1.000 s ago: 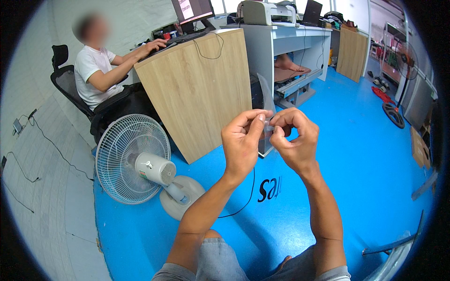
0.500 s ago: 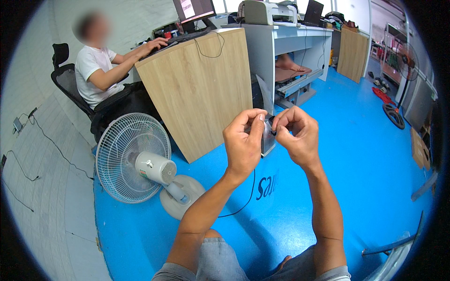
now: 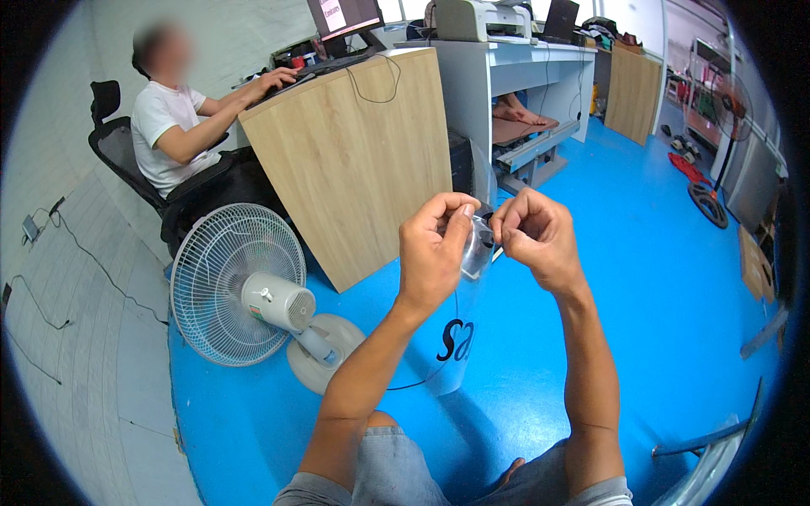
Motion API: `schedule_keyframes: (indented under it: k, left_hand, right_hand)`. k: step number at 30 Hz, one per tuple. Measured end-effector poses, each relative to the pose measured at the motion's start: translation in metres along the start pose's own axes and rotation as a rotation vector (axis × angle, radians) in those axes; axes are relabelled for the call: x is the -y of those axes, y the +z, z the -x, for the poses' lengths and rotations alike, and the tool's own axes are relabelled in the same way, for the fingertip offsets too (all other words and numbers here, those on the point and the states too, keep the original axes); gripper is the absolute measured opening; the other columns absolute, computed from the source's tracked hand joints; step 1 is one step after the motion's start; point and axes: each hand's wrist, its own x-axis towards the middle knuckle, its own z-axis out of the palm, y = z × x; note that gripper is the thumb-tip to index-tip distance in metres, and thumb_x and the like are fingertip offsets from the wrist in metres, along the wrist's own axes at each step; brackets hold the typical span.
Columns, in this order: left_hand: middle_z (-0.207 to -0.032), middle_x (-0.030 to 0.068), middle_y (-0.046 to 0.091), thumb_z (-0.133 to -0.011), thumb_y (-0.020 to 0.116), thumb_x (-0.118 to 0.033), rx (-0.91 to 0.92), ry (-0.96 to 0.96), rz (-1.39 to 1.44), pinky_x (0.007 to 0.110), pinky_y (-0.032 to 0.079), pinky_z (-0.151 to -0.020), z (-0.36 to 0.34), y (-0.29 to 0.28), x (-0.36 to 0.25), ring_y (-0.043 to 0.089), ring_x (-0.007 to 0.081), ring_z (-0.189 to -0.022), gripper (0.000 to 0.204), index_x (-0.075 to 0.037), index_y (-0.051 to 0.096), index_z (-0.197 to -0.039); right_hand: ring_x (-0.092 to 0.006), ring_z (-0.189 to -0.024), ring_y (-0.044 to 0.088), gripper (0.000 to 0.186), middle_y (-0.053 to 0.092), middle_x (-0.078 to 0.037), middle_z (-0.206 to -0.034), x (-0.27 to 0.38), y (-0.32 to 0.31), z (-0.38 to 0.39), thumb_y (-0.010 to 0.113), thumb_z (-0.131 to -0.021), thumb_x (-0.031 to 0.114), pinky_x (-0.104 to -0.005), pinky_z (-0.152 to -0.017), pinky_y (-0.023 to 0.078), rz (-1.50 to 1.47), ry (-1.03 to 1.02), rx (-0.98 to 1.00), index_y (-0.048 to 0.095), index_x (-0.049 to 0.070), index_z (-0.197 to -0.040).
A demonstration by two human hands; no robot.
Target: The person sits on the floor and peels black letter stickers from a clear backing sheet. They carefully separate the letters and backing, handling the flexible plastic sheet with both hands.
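A clear plastic bag (image 3: 451,371) with large black lettering hangs down in front of my knees, the blue floor showing through it. At its upper end my left hand (image 3: 432,253) is closed, thumb pressed against the curled forefinger, pinching the plastic. Close on the right, my right hand (image 3: 540,240) pinches at the bag's top edge, its fingertips near the left ones. Small black marks or parts (image 3: 487,239) show between the two hands; what they are I cannot tell.
A grey standing fan (image 3: 278,299) stands left of my arms. Beyond it, a person (image 3: 177,135) sits at a wooden desk (image 3: 363,169). A white desk (image 3: 460,93) bears a printer (image 3: 481,21); bare feet rest beneath. Another fan (image 3: 721,152) and a metal bar (image 3: 700,443) are at right.
The bag has swung round and its lettering now hangs farther left and shows more plainly. Both hands keep their pinch and have barely moved.
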Motion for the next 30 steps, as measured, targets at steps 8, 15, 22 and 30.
schedule_keyframes:
  k: [8,15,22,30]
  left_hand:
    - [-0.08,0.0005,0.06,-0.099,0.057,-0.008,0.091,-0.053,0.105,0.021,0.048,-0.062,-0.009,-0.014,0.005,0.054,0.0041,-0.069,0.014,0.003,0.065,-0.102]
    - [-0.085,0.0034,0.063,-0.099,0.057,-0.009,0.107,-0.084,0.127,0.024,0.054,-0.062,-0.008,-0.013,0.0,0.059,0.0066,-0.072,0.015,0.003,0.065,-0.101]
    - [-0.086,0.0031,0.063,-0.099,0.057,-0.01,0.112,-0.042,0.128,0.023,0.053,-0.062,-0.009,-0.018,-0.002,0.058,0.0064,-0.072,0.015,0.003,0.065,-0.102]
    - [-0.083,0.0046,0.063,-0.098,0.058,-0.01,0.121,-0.065,0.021,0.027,0.054,-0.064,-0.011,-0.027,-0.001,0.06,0.0108,-0.073,0.016,0.004,0.065,-0.1]
  right_hand:
    - [-0.0089,-0.066,0.054,0.008,0.062,-0.009,-0.08,0.002,-0.01,0.0,0.06,-0.075,-0.001,-0.0236,-0.058,0.045,-0.086,0.024,0.059,0.054,0.002,-0.079]
    - [-0.0138,-0.074,0.059,0.009,0.061,-0.008,-0.079,-0.005,-0.008,-0.005,0.059,-0.075,-0.002,-0.0253,-0.065,0.048,-0.012,-0.184,0.028,0.052,0.003,-0.077]
    - [-0.0206,-0.088,0.067,0.008,0.061,-0.011,-0.082,0.005,-0.001,0.0,0.057,-0.078,-0.005,-0.0297,-0.069,0.056,-0.073,-0.129,0.006,0.052,0.001,-0.077]
    - [-0.0189,-0.083,0.066,0.009,0.06,-0.012,-0.082,0.007,0.009,0.003,0.056,-0.076,-0.007,-0.0297,-0.068,0.056,0.06,-0.284,0.058,0.05,0.0,-0.076]
